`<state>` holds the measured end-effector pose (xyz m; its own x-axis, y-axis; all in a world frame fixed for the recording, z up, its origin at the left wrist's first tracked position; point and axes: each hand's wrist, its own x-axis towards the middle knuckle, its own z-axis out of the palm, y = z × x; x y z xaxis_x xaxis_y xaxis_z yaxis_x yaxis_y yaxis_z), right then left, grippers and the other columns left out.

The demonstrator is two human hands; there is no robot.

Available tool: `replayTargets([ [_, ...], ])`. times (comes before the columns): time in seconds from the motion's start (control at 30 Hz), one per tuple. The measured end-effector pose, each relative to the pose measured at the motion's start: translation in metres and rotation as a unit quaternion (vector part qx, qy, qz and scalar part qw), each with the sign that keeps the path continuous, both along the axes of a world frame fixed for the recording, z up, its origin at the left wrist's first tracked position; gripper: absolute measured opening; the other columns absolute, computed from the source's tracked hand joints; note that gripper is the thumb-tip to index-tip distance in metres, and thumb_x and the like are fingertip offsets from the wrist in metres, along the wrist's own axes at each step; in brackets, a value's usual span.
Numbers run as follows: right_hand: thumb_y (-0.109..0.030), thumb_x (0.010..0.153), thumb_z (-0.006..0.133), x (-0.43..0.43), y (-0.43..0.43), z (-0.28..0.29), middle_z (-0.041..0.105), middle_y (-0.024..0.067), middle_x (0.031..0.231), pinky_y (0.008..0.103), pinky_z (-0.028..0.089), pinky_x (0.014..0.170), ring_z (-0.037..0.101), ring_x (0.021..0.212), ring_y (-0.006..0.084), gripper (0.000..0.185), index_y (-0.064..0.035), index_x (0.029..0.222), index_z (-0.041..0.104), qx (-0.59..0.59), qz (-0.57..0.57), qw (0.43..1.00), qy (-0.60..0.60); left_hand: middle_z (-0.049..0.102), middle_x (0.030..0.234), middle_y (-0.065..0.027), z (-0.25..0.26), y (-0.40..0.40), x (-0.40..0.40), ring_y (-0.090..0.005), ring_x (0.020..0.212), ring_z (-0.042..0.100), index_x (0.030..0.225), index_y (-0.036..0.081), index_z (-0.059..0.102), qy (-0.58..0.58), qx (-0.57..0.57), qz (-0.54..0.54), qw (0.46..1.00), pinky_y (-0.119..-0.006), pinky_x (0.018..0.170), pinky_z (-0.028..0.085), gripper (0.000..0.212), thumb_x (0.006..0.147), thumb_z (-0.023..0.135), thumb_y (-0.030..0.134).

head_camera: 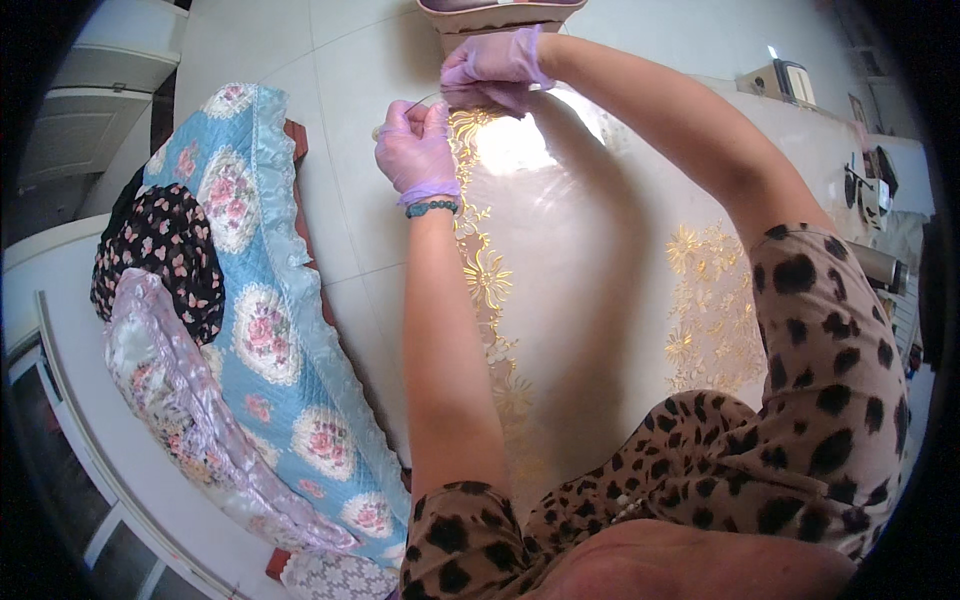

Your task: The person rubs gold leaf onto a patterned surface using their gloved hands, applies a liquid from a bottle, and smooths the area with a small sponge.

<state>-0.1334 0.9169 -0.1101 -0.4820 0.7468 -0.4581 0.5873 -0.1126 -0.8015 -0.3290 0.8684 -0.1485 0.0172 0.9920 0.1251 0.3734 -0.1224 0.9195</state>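
Note:
My left hand [416,150], in a thin purple glove with a beaded bracelet at the wrist, is at the upper middle. Its thumb and fingers pinch a thin curved edge, which looks like part of the clear table cover [555,292] with gold flowers. Just right of it and farther away, my right hand [491,64], gloved alike, is closed over a mauve-brown cloth [501,99] near the cover's far left corner. Bright glare lies beside the cloth. Both palms and part of the thin edge are hidden.
A pinkish bin [506,16] stands on the tiled floor beyond the table. Left of the table is a seat with a blue quilted floral cover [270,330], a black butterfly-print cloth [169,255] and a shiny lilac cloth [202,420]. Household items, including a beige appliance [787,82], are at right.

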Motion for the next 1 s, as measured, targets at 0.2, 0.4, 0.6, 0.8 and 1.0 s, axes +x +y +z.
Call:
replayTargets([
  [0.2, -0.030, 0.104, 0.054, 0.006, -0.014, 0.010, 0.063, 0.0016, 0.073, 0.0265, 0.045, 0.048, 0.053, 0.047, 0.0092, 0.028, -0.0070, 0.091, 0.064, -0.012, -0.076, 0.997, 0.028, 0.065, 0.068, -0.0040, 0.001, -0.002, -0.005, -0.0182, 0.060, 0.059, 0.083, 0.003, 0.062, 0.042, 0.024, 0.009, 0.999, -0.037, 0.062, 0.050, 0.025, 0.083, 0.083, 0.016],
  [0.4, -0.027, 0.102, 0.062, 0.022, -0.068, 0.019, 0.068, 0.0015, 0.086, 0.0266, 0.054, 0.069, 0.067, 0.081, 0.0118, 0.023, -0.0049, 0.102, 0.068, 0.079, -0.447, 0.891, 0.002, 0.068, 0.072, -0.0082, 0.004, -0.003, -0.009, -0.0244, 0.065, 0.063, 0.087, 0.003, 0.064, 0.052, 0.019, 0.023, 0.998, -0.041, 0.065, 0.051, 0.020, 0.090, 0.076, 0.018],
  [0.6, -0.008, 0.080, 0.075, -0.058, -0.073, -0.035, 0.068, 0.0139, 0.088, 0.0442, 0.052, 0.076, 0.065, 0.082, 0.0343, 0.015, -0.0038, 0.092, 0.067, 0.495, -0.222, 0.832, -0.117, 0.071, 0.079, -0.0148, -0.004, 0.002, -0.002, -0.0313, 0.073, 0.069, 0.092, 0.003, 0.066, 0.119, 0.096, 0.009, 0.988, -0.044, 0.071, 0.053, 0.017, 0.096, 0.066, 0.019],
  [0.8, -0.006, 0.079, 0.073, -0.052, -0.075, -0.034, 0.068, 0.0128, 0.082, 0.0458, 0.052, 0.074, 0.064, 0.084, 0.0359, 0.007, -0.0057, 0.083, 0.068, 0.448, -0.289, 0.838, -0.120, 0.071, 0.083, -0.0182, -0.003, 0.001, 0.001, -0.0372, 0.076, 0.068, 0.094, 0.003, 0.068, 0.120, 0.048, 0.022, 0.991, -0.047, 0.073, 0.053, 0.017, 0.095, 0.064, 0.020],
  [1.0, -0.004, 0.077, 0.073, -0.060, -0.072, -0.029, 0.069, 0.0120, 0.082, 0.0448, 0.052, 0.073, 0.065, 0.082, 0.0352, 0.009, -0.0062, 0.085, 0.070, 0.482, -0.247, 0.833, -0.112, 0.070, 0.082, -0.0181, 0.001, -0.001, 0.000, -0.0386, 0.077, 0.068, 0.094, 0.005, 0.068, 0.159, 0.059, 0.020, 0.985, -0.049, 0.073, 0.052, 0.019, 0.096, 0.063, 0.023],
])
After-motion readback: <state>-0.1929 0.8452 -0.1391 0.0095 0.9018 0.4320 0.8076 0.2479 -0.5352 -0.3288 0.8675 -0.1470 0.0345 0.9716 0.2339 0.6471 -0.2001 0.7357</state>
